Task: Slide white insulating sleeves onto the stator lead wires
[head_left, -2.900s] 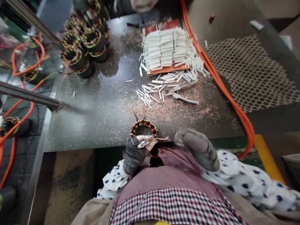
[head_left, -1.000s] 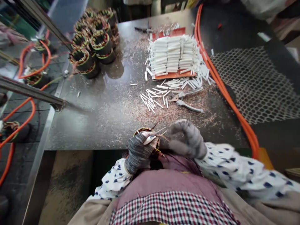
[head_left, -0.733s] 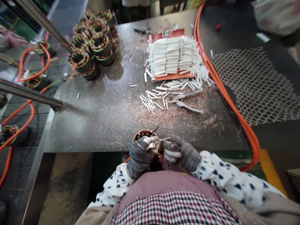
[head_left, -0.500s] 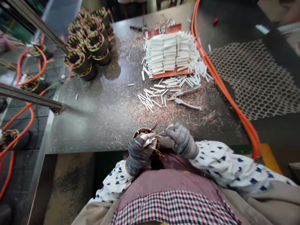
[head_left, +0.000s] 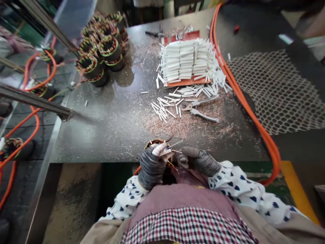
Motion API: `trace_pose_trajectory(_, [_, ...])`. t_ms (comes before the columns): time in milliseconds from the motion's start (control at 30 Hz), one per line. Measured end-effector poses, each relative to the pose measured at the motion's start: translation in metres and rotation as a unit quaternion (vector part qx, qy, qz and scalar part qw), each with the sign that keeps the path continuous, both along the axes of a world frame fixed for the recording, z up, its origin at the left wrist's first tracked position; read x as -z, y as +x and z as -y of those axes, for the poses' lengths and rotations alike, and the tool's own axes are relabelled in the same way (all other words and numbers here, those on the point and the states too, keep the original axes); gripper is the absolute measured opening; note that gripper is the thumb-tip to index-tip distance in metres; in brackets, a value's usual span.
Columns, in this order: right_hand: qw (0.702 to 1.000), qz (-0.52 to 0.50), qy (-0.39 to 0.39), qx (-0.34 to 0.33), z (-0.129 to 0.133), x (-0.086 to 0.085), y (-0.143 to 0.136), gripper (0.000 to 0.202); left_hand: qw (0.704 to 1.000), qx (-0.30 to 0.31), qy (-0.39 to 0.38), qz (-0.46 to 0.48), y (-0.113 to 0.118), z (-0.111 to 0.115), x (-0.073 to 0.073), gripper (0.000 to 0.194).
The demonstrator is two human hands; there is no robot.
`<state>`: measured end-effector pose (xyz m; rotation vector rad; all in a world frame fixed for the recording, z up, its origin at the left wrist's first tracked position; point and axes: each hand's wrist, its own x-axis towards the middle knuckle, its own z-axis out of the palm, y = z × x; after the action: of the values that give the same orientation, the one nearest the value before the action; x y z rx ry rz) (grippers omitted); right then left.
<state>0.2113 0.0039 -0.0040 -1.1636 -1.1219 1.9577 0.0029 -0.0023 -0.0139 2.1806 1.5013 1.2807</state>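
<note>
My left hand (head_left: 153, 166), in a grey knit glove, is closed around a white sleeve (head_left: 165, 152) and thin wires at the table's front edge. Just behind its fingers shows the rim of a round wire-wound part (head_left: 154, 142) with coloured leads; most of it is hidden by the hand. A thin copper-coloured wire (head_left: 177, 151) runs from the left fingers toward my right hand (head_left: 199, 160). The gloved right fingers are pinched together at that wire's end. Behind both hands lie grey-handled pliers (head_left: 205, 116), jaws apart, and several loose white tubes (head_left: 162, 110).
A stack of white tubes (head_left: 186, 61) lies on an orange sheet. Several wound parts (head_left: 87, 66) stand at the back left. Orange cables (head_left: 243, 98) cross the table (head_left: 101, 135) beside a mesh sheet (head_left: 276, 91). Copper scraps litter the surface. Metal bars (head_left: 33, 98) jut in from the left.
My right hand has shifted slightly right and down, its fingers now lower on the wire. The left hand keeps its hold. The whole view has shifted a little.
</note>
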Motion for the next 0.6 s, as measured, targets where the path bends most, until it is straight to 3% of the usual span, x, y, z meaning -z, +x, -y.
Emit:
trace_pose_trajectory(67, [0.996,-0.056,-0.050,0.053,-0.005,0.005,-0.009,0.038,0.995,0.088,0.056,-0.006,-0.008,-0.007,0.002,0.027])
trace_pose_trajectory(133, [0.987,-0.075,-0.030,0.138,-0.014,0.008,-0.017,0.048,0.985,0.165,0.053,0.006,-0.015,-0.016,-0.001,0.019])
trace_pose_trajectory(167, [0.982,-0.068,0.001,0.177,-0.017,0.009,-0.020,0.052,0.984,0.173,0.019,0.021,-0.017,-0.020,-0.004,0.016])
trace_pose_trajectory(267, [0.964,-0.031,0.063,0.257,-0.021,0.006,-0.015,0.041,0.976,0.120,-0.164,0.073,-0.012,-0.030,-0.019,0.023])
trace_pose_trajectory(333, [0.966,-0.006,0.080,0.246,-0.017,0.003,-0.007,0.037,0.955,0.127,-0.262,0.058,-0.004,-0.034,-0.028,0.027])
trace_pose_trajectory(400, [0.971,0.005,0.094,0.222,-0.012,0.001,0.001,0.039,0.938,0.176,-0.298,-0.007,0.002,-0.038,-0.034,0.026])
trace_pose_trajectory(467, [0.973,0.014,0.107,0.203,-0.008,-0.001,0.003,0.042,0.934,0.193,-0.290,-0.078,0.005,-0.040,-0.034,0.023])
trace_pose_trajectory(600, [0.973,0.041,0.147,0.176,-0.007,-0.004,0.001,0.044,0.956,0.133,-0.228,-0.128,0.004,-0.038,-0.025,0.018])
